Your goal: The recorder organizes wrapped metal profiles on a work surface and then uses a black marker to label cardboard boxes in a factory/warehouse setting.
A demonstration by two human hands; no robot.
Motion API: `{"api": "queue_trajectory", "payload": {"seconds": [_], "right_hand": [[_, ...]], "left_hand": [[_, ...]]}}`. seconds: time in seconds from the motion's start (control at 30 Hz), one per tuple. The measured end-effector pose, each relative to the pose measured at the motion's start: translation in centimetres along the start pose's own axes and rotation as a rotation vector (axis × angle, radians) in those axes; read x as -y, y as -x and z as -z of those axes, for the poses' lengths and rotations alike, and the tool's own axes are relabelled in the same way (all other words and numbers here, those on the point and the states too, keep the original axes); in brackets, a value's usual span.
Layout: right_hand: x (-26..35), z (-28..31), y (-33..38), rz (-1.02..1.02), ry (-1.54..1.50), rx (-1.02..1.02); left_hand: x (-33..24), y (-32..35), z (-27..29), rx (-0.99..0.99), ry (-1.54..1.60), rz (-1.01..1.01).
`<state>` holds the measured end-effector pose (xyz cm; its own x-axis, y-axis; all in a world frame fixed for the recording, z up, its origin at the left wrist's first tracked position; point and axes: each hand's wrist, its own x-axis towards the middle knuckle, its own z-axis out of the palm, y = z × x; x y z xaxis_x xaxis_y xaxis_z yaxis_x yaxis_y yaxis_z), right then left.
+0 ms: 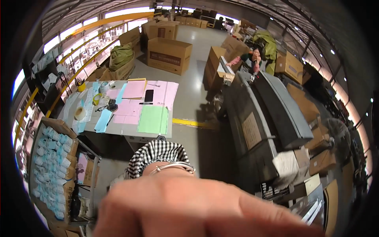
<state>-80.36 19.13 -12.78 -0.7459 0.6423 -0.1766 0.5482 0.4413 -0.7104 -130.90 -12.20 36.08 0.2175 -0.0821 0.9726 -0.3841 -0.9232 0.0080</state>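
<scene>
One hand (197, 209) is held very close to the camera and fills the lower middle of the view as a blur. I take it for my left hand, though the blur leaves this unsure. A silver bangle (173, 166) circles its wrist, and behind it is a black-and-white checked sleeve (156, 154). Its fingers look curled, and whether they hold anything is hidden. My right hand does not show.
A grey table (118, 128) at left carries pink, green and blue sheets, a dark phone (149, 95) and tape rolls. A cardboard box of white-and-blue packets (51, 166) stands lower left. A long grey machine (272, 114) runs along the right. Cardboard boxes (169, 55) and a seated person (254, 57) are behind.
</scene>
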Motion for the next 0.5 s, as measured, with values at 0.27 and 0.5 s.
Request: {"api": "queue_trajectory", "payload": {"seconds": [0.27,0.5], "right_hand": [[0.0,5.1,-4.9,-0.030,0.238,0.014],[-2.8,4.9,-5.2,-0.162,0.335,-0.112]], "left_hand": [[-2.4,1.7,14.2,0.055,0.350,-0.008],[6.6,8.8,25.4,0.236,0.507,0.127]]}}
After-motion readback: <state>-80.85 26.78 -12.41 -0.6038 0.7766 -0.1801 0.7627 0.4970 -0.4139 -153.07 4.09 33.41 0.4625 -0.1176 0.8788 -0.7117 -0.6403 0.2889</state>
